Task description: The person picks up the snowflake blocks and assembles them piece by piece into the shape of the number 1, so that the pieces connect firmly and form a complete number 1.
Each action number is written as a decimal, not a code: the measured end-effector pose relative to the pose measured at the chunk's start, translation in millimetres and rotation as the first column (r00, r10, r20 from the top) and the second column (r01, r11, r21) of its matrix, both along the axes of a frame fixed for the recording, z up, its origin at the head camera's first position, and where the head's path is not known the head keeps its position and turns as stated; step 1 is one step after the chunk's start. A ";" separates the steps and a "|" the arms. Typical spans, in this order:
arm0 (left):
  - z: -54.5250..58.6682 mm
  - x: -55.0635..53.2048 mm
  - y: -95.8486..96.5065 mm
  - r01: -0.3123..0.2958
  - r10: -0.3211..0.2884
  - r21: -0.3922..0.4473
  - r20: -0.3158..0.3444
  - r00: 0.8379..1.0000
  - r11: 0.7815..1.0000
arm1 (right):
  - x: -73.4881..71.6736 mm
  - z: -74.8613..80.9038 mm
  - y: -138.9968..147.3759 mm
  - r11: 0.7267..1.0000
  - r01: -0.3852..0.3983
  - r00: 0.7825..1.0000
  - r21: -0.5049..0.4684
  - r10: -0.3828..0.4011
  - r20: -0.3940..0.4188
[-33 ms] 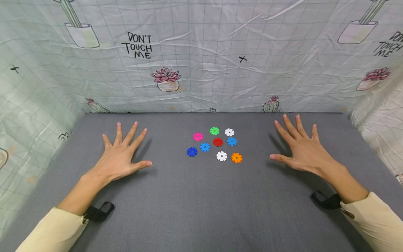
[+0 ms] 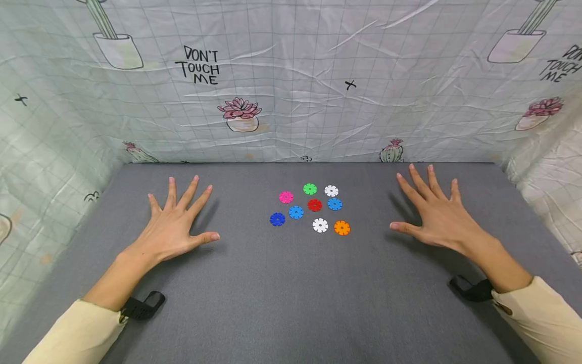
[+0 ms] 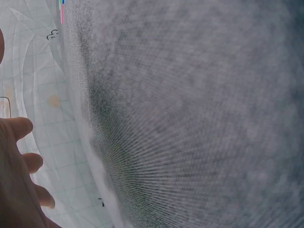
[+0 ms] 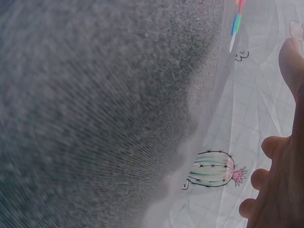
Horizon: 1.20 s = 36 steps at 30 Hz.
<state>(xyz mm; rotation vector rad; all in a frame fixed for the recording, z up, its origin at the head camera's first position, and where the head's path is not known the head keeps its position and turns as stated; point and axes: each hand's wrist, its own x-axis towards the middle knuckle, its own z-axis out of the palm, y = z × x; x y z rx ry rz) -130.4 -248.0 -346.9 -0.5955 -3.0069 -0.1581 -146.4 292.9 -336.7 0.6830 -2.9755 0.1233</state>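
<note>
Several flat notched plastic discs lie loose on the grey tabletop between the hands in the head view. Pink (image 2: 286,197), green (image 2: 310,189) and white (image 2: 331,191) discs are at the back. Red (image 2: 314,205) and light blue (image 2: 334,204) discs sit amid the group, with another light blue disc (image 2: 296,212). Dark blue (image 2: 277,219), white (image 2: 320,225) and orange (image 2: 342,228) discs are nearer the front. To their left, the left hand (image 2: 175,222) has its fingers spread and holds nothing. The right hand (image 2: 438,215), also spread and holding nothing, is to their right, closest to the orange and light blue discs.
The grey table (image 2: 291,303) stretches toward the viewer. A wrinkled, printed cloth (image 2: 300,76) hangs along its back and both sides. Black wrist devices are worn on the left wrist (image 2: 143,306) and right wrist (image 2: 473,290), below light sleeves.
</note>
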 end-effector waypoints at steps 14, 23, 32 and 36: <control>2.7 -0.9 4.8 0.019 -0.019 0.023 0.009 1.000 1.000 | 0.8 3.9 -2.1 1.000 0.010 1.000 0.007 -0.010 -0.008; 2.0 -0.5 11.3 0.024 -0.027 0.059 0.044 0.999 0.998 | 4.6 1.1 -5.1 1.000 -0.003 1.000 -0.008 0.003 -0.018; 0.2 1.8 19.7 0.037 -0.043 0.083 0.072 0.996 0.996 | 8.2 -3.7 -13.0 0.999 -0.028 0.999 -0.031 0.028 -0.019; -0.9 1.9 25.0 0.044 -0.051 0.091 0.071 0.996 0.995 | 9.7 -5.3 -16.7 0.998 -0.042 0.999 -0.043 0.041 -0.025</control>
